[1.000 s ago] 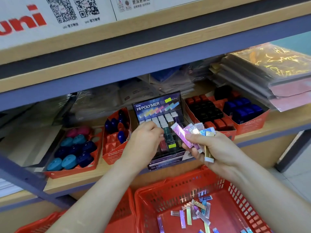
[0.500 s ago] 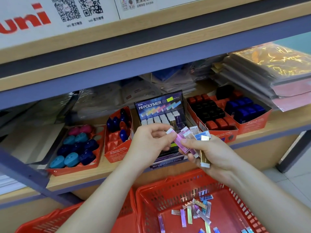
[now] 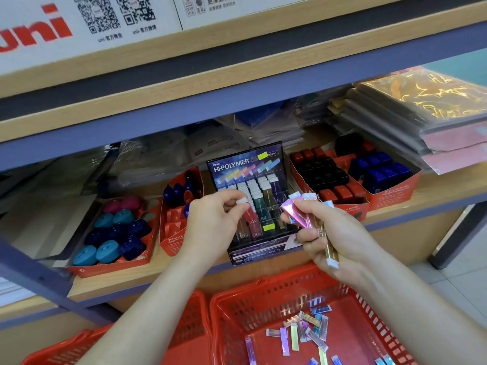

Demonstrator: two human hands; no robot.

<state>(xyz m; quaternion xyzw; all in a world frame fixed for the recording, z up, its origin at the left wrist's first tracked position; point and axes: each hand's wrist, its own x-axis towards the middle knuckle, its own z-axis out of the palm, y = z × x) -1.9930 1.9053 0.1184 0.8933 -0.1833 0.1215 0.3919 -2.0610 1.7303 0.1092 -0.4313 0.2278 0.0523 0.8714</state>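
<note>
Meanwhile, left hand (image 3: 214, 222) pinched a red eraser (image 3: 249, 216) at the display box (image 3: 245, 164), right hand (image 3: 337, 233) clutched a bundle of slim erasers (image 3: 295, 210), above a red basket (image 3: 263, 304).

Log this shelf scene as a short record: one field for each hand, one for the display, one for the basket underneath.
place: shop shelf, seen from the head view
display box: Hi-Polymer slim erasers standing in rows
left hand: pinches the white end of a red eraser at the display's front rows
right hand: grips a bunch of slim erasers, pink and gold among them
red basket: below the shelf, with loose erasers scattered on its floor
</note>
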